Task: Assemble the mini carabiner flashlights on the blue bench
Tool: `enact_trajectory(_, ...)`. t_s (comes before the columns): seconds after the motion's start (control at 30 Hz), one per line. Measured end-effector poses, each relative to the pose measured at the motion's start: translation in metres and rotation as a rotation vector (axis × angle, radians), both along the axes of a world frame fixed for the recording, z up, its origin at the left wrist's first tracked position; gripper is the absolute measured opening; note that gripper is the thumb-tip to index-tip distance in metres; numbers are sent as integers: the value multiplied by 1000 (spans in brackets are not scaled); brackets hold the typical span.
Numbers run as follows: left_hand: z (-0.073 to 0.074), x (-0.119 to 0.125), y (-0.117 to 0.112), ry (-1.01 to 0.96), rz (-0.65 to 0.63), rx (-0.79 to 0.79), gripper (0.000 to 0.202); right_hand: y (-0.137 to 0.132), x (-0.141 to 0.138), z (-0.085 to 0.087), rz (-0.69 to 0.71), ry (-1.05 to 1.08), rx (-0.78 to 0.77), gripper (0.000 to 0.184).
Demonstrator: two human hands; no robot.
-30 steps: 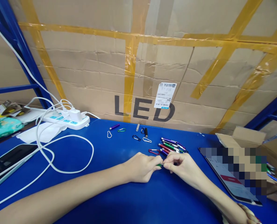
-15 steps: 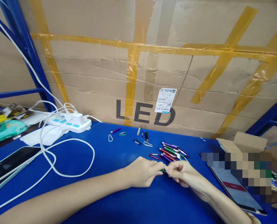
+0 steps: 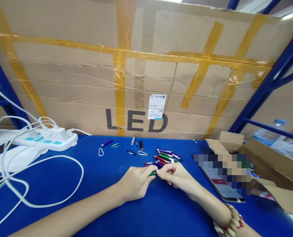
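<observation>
Closed around a small green metal tube (image 3: 152,173) is my left hand (image 3: 136,182); most of the tube is hidden by the fingers. My right hand (image 3: 177,173) pinches at the tube's end, and what lies between its fingertips is too small to make out. Just beyond both hands is a pile of slim metal tubes (image 3: 166,156) in purple, green, red and blue. A red carabiner (image 3: 149,164) lies at the pile's left side. Farther back are a black tube (image 3: 141,145), a silver tube (image 3: 132,141), a silver carabiner (image 3: 142,153) and a dark carabiner (image 3: 131,152).
On the left, a purple tube (image 3: 107,143), a green carabiner (image 3: 115,145) and a white power strip (image 3: 62,141) with looping cables lie on the blue table (image 3: 99,171). At right are a tablet-like device (image 3: 219,181), partly pixelated, and an open cardboard box (image 3: 272,154).
The view has turned to the right, showing more of the cardboard box and the beaded bracelet on my right wrist. More of the green tube shows between my hands.
</observation>
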State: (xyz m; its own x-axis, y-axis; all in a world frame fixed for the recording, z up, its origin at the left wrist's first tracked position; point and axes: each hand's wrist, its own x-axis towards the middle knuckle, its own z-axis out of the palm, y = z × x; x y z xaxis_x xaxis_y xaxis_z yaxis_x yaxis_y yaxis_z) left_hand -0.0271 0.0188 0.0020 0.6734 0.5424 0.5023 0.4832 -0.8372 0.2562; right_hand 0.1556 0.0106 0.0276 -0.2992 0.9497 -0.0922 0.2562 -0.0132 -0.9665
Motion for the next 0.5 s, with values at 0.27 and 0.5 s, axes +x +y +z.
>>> enact_trajectory(0.27, -4, 3, 1, -35, 69, 138, 28, 7, 3, -10, -9, 61, 151, 47)
enact_trajectory(0.5, -3, 6, 3, -12, 74, 104, 38, 7, 3, -10, -13, 132, 143, 44)
